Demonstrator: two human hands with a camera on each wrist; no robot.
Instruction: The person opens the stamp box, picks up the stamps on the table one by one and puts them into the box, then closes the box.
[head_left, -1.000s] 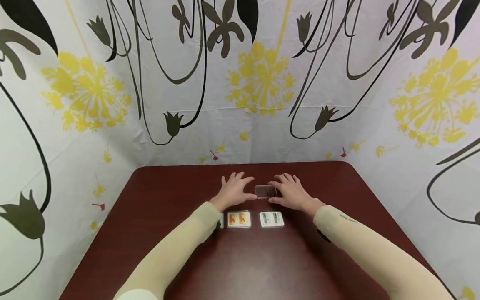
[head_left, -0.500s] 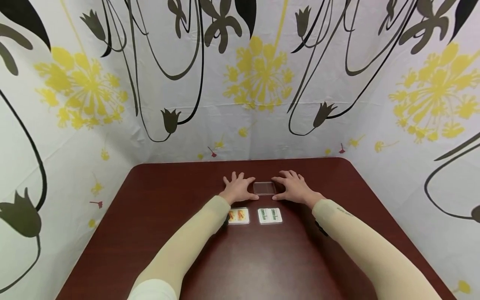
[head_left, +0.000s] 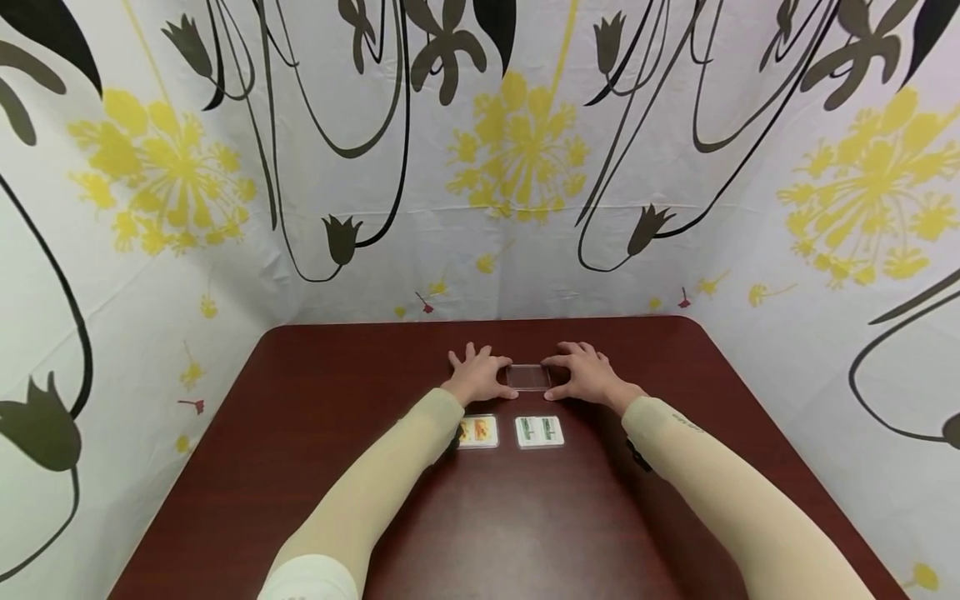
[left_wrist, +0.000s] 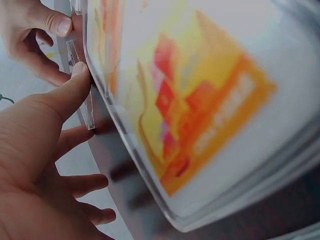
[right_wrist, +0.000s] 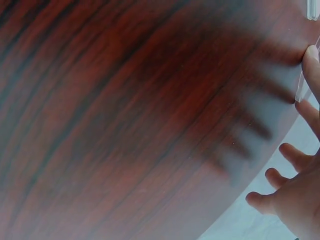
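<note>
A clear, shallow plastic case (head_left: 528, 377) stands near the table's far side, between the two hands. My left hand (head_left: 477, 377) holds its left end, thumb at the near corner and index finger at the far one. At the opposite end my right hand (head_left: 588, 375) pinches the case the same way. The other fingers of both hands are spread. In the left wrist view the left thumb (left_wrist: 79, 72) lies against the case's clear edge. In the right wrist view the right hand (right_wrist: 295, 185) shows only partly, at the frame's edge.
Nearer the body lie two clear cases with printed cards, one orange (head_left: 478, 431), partly behind the left sleeve, and one green and white (head_left: 539, 432). The dark red wooden table (head_left: 337, 375) ends at a flower-patterned curtain (head_left: 420, 183).
Both hands have come in to the clear case's ends and taken hold of it. The left forearm moved right and forward, covering a case at the left and part of the orange one.
</note>
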